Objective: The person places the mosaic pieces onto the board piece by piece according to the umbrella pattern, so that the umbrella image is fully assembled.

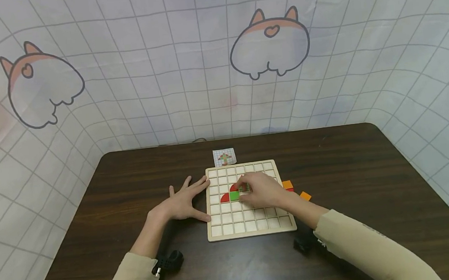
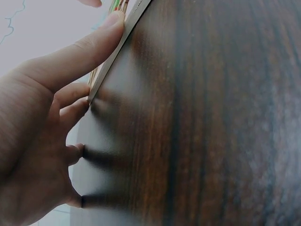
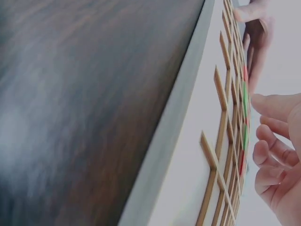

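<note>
A pale wooden grid board [image 1: 254, 233] lies on the table. My left hand [image 1: 183, 202] is spread at its left side; the thumb and the nearest fingers touch the edge. In the left wrist view the left hand [image 2: 35, 136] has its fingertips along the board's side. My right hand [image 1: 263, 190] is over the middle of the board, fingers bent and thumb apart. I see nothing held in the right hand [image 3: 282, 155] from its wrist view. Near its fingertips are a green square tile [image 1: 234, 196] and a red quarter-round tile [image 1: 224, 198]. Another red tile [image 1: 233, 187] is partly hidden by the fingers.
A small pattern card [image 1: 224, 157] lies behind the board. Orange blocks [image 1: 287, 184] sit at the board's right edge, partly hidden by the right arm, with another orange block [image 1: 305, 195] beside the forearm. A patterned cloth [image 1: 217, 68] hangs behind the dark table [image 1: 137, 166].
</note>
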Motion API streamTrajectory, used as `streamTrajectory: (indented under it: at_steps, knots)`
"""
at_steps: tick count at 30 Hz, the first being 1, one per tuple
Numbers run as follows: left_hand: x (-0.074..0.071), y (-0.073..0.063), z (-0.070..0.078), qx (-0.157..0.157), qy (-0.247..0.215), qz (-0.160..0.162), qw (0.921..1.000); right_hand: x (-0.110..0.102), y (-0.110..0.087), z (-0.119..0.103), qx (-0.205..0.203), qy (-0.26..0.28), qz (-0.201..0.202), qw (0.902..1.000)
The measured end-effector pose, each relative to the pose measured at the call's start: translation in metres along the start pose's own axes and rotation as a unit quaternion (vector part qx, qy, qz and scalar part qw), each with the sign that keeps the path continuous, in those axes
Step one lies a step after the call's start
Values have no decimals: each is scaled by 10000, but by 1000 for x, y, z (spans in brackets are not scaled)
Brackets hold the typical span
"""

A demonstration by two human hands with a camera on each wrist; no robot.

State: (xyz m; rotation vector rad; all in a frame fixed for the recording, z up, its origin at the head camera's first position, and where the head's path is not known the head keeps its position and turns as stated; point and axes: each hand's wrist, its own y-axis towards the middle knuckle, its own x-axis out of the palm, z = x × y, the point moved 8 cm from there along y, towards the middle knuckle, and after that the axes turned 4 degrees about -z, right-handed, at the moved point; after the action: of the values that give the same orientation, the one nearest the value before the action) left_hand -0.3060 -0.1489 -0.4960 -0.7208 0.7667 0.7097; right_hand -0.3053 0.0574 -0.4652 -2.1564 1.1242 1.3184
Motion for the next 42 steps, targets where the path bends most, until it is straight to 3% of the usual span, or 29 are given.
streamTrajectory:
  at_steps: [14,23,31,42]
  knots:
    - [0,1,1,-18,-58,33,10000,-23,-34,44,398,944,105,9947]
    - [0,0,0,-32,-61,55,10000,-46,-58,78,683,1228,503,9888]
    - [0,1,-2,-30,-41,20,10000,-60,-75,108,1034,1146,653,9859]
    - [0,0,-1,23,-55,24,10000,-53,-79,119,1420,876,355,9853]
